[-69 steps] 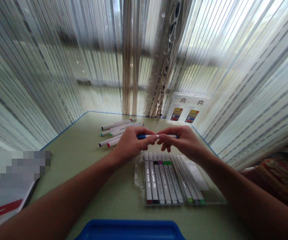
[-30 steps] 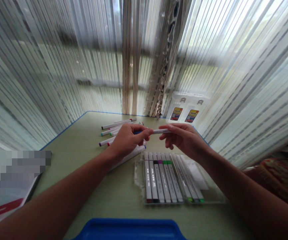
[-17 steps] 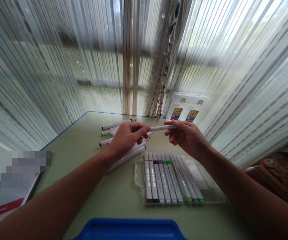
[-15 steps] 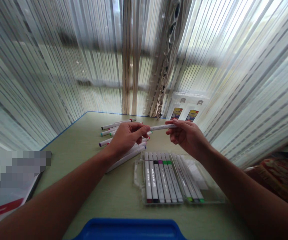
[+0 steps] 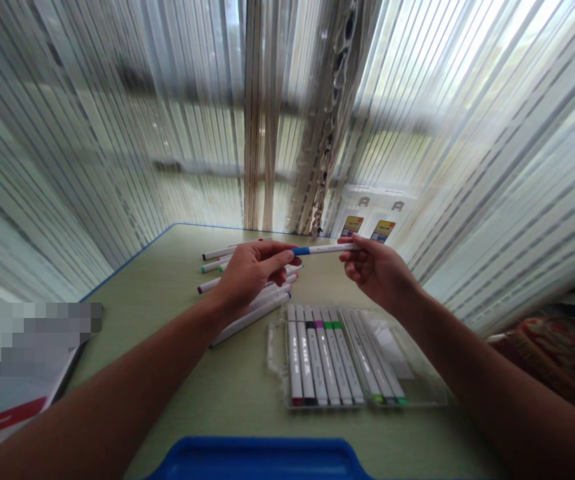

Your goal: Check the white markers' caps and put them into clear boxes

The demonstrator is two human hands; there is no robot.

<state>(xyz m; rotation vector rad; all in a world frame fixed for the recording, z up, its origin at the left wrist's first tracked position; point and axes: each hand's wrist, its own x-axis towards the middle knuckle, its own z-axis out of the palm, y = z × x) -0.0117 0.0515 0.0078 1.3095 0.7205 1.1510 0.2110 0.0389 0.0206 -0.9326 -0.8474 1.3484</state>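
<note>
While the left hand [image 5: 248, 272] pinches the blue-banded marker [image 5: 324, 249], the right hand [image 5: 374, 272] pinches its other end.

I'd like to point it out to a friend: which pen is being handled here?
On the pale green table, look above the clear case of markers. The white marker is held in the air between the left hand and right hand. Unlike the loose markers, it is off the table and shows a blue band at its left end.

Sheer striped curtains [image 5: 117, 133] – daylight behind – enclose a pale-green table [image 5: 167, 280].
</note>
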